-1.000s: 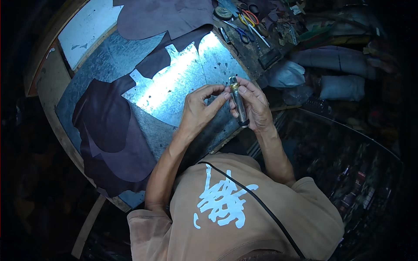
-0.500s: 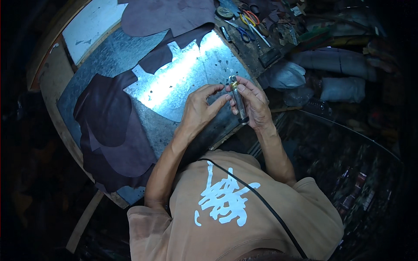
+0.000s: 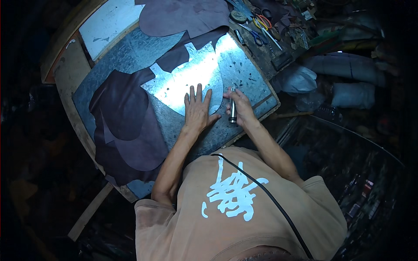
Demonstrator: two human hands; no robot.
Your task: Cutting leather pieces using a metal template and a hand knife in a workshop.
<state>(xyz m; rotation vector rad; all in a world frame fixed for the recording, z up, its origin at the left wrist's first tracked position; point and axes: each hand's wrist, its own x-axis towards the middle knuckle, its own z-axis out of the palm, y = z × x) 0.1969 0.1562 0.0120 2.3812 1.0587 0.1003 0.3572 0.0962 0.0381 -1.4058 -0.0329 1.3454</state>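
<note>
My left hand lies flat with fingers spread on a shiny, pale metal-looking pattern sheet, which has notched tabs along its far side and a curved right edge. My right hand is closed around a slim silver cylindrical tool with a dark ring at its near end. It is held nearly upright by the sheet's right edge; I cannot make out its tip. Dark brown leather lies left of the sheet, and another leather piece is beyond it.
The grey worktop has a wooden rim. At the far right are blue-handled scissors, orange-handled scissors, a round tin and a dark block. Wrapped bundles sit further right. A black cable crosses my shirt.
My left hand has gone from a raised, curled pose beside the tool to lying flat on the sheet. My right hand has lowered the tool toward the sheet's right edge. The view has shifted slightly.
</note>
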